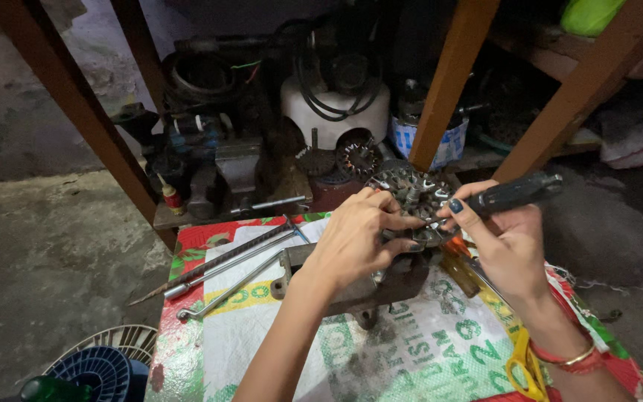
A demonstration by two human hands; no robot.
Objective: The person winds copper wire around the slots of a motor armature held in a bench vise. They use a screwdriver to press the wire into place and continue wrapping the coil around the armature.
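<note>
left hand (355,238) hides stator's (418,197) left side | scissors (526,368) cut off below

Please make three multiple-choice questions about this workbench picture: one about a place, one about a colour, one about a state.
1. Where do the scissors lie?
A. under the right wrist
B. on the floor
C. on the shelf

2. What colour are the scissor handles?
A. blue
B. yellow
C. white

3. What is the right hand doing?
A. resting open
B. gripping a dark-handled tool
C. holding the long rods

Answers: 1 A, they show beside the bangle; 2 B, plainly yellow; 3 B, its fingers close round the handle while the left hand steadies the round metal stator.
</note>
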